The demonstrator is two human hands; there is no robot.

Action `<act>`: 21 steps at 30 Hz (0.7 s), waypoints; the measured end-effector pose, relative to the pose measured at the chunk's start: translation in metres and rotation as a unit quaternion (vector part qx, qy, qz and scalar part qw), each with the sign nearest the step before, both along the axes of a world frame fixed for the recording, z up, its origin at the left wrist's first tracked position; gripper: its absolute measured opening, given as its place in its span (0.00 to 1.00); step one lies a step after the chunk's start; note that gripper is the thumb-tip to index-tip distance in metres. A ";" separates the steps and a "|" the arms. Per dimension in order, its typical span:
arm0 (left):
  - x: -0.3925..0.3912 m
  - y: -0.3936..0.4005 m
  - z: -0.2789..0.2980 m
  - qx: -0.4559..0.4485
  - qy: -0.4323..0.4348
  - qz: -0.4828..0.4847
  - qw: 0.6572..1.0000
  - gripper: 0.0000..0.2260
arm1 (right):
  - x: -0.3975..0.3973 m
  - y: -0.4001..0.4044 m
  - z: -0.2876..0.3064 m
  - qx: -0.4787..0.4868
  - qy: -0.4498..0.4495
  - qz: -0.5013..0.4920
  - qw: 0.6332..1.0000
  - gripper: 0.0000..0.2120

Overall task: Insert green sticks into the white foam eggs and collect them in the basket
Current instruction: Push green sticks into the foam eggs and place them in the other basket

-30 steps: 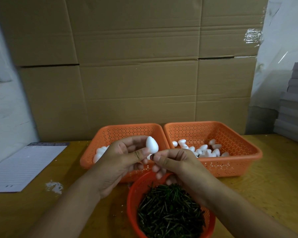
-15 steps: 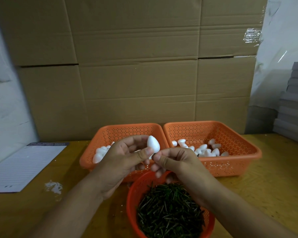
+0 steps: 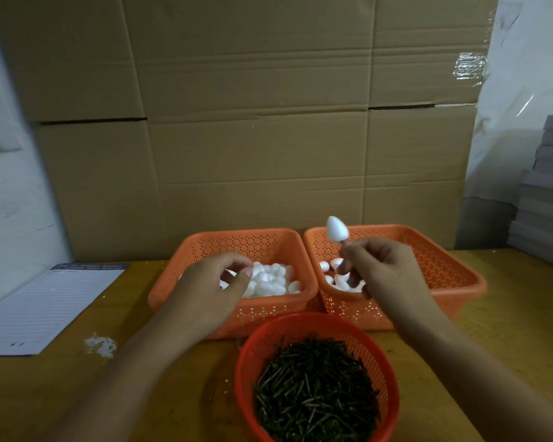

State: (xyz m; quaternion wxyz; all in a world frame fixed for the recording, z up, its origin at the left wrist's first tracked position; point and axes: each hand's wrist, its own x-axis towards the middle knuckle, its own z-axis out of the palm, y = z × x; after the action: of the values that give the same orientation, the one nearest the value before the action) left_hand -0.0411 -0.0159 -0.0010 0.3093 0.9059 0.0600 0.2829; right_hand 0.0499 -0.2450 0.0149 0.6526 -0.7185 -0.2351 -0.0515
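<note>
Brimming with green sticks [image 3: 315, 390], a red basket [image 3: 246, 362] sits nearest; beyond, the left hand [image 3: 211, 291] reaches loosely curled over the left orange basket [image 3: 205, 247], while the right hand [image 3: 387, 275] pinches a foam egg [image 3: 335, 229] upright over the right orange basket [image 3: 444, 269].

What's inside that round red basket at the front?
The round red basket is heaped with thin dark green sticks, lying in all directions. The pile covers the bottom, so anything beneath the sticks cannot be seen. No eggs show in it.
</note>
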 end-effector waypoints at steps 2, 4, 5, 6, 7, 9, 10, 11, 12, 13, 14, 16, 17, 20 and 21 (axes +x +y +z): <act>-0.002 0.005 -0.003 0.057 0.051 0.021 0.997 0.06 | 0.010 -0.005 -0.001 0.011 0.038 -0.027 0.999 0.16; -0.003 0.010 -0.006 0.107 0.115 0.046 0.987 0.12 | 0.017 -0.006 -0.006 0.020 0.093 -0.044 0.994 0.16; -0.003 0.012 -0.008 0.127 0.140 0.059 0.980 0.16 | 0.020 -0.006 -0.009 0.022 0.118 -0.050 0.991 0.14; -0.002 0.014 -0.009 0.143 0.161 0.074 0.974 0.19 | 0.022 -0.006 -0.011 0.023 0.138 -0.055 0.989 0.13; -0.002 0.016 -0.011 0.154 0.177 0.090 0.968 0.21 | 0.024 -0.006 -0.012 0.025 0.152 -0.058 0.986 0.12; 0.000 0.024 -0.015 0.156 0.203 0.114 0.960 0.25 | 0.025 -0.006 -0.013 0.038 0.169 -0.054 0.983 0.12; 0.001 0.028 -0.016 0.149 0.213 0.125 0.957 0.27 | 0.025 -0.006 -0.012 0.045 0.176 -0.048 0.982 0.13; 0.003 0.033 -0.017 0.142 0.221 0.136 0.955 0.29 | 0.024 -0.006 -0.011 0.050 0.181 -0.039 0.981 0.13; 0.004 0.037 -0.017 0.139 0.229 0.145 0.952 0.30 | 0.023 -0.006 -0.010 0.049 0.182 -0.025 0.982 0.12; 0.005 0.039 -0.018 0.137 0.240 0.147 0.950 0.31 | 0.021 -0.006 -0.009 0.039 0.179 -0.005 0.983 0.11; 0.006 0.039 -0.018 0.139 0.251 0.140 0.948 0.31 | 0.019 -0.005 -0.008 0.018 0.172 0.020 0.985 0.11; 0.006 0.038 -0.021 0.153 0.263 0.117 0.945 0.30 | 0.013 -0.002 -0.007 -0.049 0.149 0.082 0.984 0.10; 0.006 0.037 -0.023 0.160 0.267 0.109 0.944 0.30 | 0.010 0.000 -0.008 -0.092 0.135 0.115 0.980 0.09; 0.007 0.037 -0.027 0.164 0.272 0.098 0.943 0.31 | 0.000 0.005 -0.012 -0.232 0.077 0.201 0.948 0.07; 0.007 0.036 -0.028 0.165 0.271 0.097 0.943 0.31 | -0.003 0.006 -0.014 -0.277 0.048 0.222 0.934 0.06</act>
State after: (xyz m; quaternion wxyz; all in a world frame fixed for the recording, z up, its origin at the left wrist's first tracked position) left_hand -0.0340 0.0205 -0.0287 0.0990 0.9764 0.1818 0.0610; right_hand 0.0474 -0.2392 0.0009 0.4331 -0.8019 -0.3617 0.1962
